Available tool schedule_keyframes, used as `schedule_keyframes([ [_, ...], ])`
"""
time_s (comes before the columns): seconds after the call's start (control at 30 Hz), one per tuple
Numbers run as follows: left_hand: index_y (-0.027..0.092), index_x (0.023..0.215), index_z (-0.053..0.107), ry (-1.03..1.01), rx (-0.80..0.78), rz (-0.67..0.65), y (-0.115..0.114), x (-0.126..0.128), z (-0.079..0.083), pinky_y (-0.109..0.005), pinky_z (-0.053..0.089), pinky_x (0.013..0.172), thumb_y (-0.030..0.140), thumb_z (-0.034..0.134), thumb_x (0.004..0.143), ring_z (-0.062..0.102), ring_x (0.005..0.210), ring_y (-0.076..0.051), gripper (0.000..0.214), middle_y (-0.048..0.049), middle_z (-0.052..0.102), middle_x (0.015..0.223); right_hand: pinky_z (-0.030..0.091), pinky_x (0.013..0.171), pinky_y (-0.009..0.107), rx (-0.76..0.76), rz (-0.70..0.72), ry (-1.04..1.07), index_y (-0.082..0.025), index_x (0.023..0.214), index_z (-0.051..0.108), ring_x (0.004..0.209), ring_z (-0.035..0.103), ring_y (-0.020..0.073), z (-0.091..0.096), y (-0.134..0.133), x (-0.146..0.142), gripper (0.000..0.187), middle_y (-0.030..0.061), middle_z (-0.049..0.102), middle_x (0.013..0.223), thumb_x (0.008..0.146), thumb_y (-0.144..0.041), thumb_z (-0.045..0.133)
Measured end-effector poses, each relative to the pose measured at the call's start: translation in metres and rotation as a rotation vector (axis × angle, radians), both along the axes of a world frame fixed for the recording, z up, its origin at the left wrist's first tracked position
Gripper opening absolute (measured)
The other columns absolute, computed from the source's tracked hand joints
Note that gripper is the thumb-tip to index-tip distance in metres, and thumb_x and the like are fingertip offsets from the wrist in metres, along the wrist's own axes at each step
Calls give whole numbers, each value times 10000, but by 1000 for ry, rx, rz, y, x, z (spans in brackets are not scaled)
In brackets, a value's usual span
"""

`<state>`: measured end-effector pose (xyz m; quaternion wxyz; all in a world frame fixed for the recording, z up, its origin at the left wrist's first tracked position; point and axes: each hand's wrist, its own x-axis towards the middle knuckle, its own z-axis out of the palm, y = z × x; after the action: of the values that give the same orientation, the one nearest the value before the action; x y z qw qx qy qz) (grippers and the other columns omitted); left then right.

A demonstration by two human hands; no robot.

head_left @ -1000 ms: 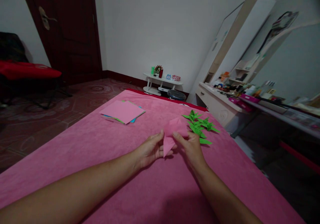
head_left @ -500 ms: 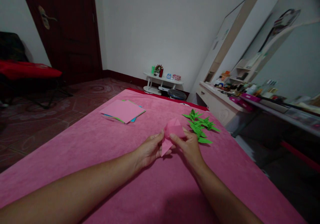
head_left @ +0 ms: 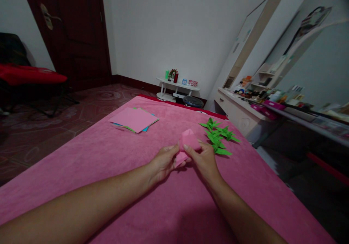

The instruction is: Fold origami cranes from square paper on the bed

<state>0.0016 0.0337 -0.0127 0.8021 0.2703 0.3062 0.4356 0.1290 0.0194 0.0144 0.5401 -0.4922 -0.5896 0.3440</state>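
A partly folded sheet of pink origami paper (head_left: 190, 139) is held between both hands above the pink cloth. My left hand (head_left: 167, 160) pinches its left side, thumb on top and fingers underneath. My right hand (head_left: 203, 157) grips the right side, its thumb pressed on the paper's face. Part of the paper is hidden behind the fingers. Just beyond my right hand lie several green folded paper figures (head_left: 216, 138) with pointed tips. To the far left rests a stack of coloured paper (head_left: 133, 120), pink on top with green and blue edges showing.
The pink cloth (head_left: 109, 186) covers the surface beneath my hands. A low white stand (head_left: 177, 85) with small items is against the wall. On the right stands a cluttered dressing table (head_left: 240, 109) with a mirror. A chair with red fabric (head_left: 29, 75) is at the left.
The pink paper has changed shape: its top now looks narrower and flatter, and the lower point is shorter. Both hands keep nearly the same place. The view has shifted slightly.
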Motion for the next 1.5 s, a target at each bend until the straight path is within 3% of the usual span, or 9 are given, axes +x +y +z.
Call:
schedule_keyframes([
  [0.43, 102, 768, 686, 73, 9, 121, -3, 1, 2, -207, 475, 550, 316, 718, 673, 592, 541, -106, 236, -77, 678, 673, 467, 589, 272, 115, 45, -100, -141, 692, 719, 624, 571, 163, -10, 4, 4, 149, 44, 653, 685, 665, -287, 710],
  [0.8, 72, 704, 650, 5, 88, 124, -4, 4, 1, -206, 429, 472, 346, 701, 682, 574, 474, -119, 279, -67, 637, 556, 432, 502, 246, -248, 216, 243, -121, 597, 643, 486, 555, 131, -12, 2, 4, 251, 27, 617, 537, 694, -348, 689],
  [1.0, 64, 740, 655, -21, 83, 148, -1, 3, 0, -244, 474, 548, 381, 729, 655, 607, 531, -141, 337, -80, 652, 619, 425, 503, 245, -312, 171, 302, -117, 590, 638, 474, 530, 120, -12, 2, 3, 255, 17, 605, 524, 665, -349, 714],
  [1.17, 62, 733, 663, -105, 136, 144, 1, 2, 1, -260, 488, 602, 351, 770, 610, 596, 549, -130, 332, -68, 651, 641, 467, 530, 277, -214, 126, 259, -141, 651, 676, 509, 559, 142, -7, 0, 1, 220, 23, 631, 571, 642, -354, 731],
  [1.33, 72, 758, 675, -158, 167, 46, 2, 0, 3, -232, 467, 555, 343, 785, 594, 589, 539, -120, 336, -61, 660, 644, 490, 703, 341, 87, 143, -91, -207, 748, 734, 721, 605, 191, 1, 1, 10, 122, 35, 676, 757, 688, -310, 709],
  [1.5, 79, 756, 685, -159, 217, -1, 0, -2, 6, -221, 458, 562, 324, 776, 614, 589, 555, -114, 298, -58, 665, 657, 458, 795, 376, 251, 104, -293, -225, 755, 749, 821, 605, 222, 11, -3, 12, 78, 42, 686, 788, 704, -244, 693],
])
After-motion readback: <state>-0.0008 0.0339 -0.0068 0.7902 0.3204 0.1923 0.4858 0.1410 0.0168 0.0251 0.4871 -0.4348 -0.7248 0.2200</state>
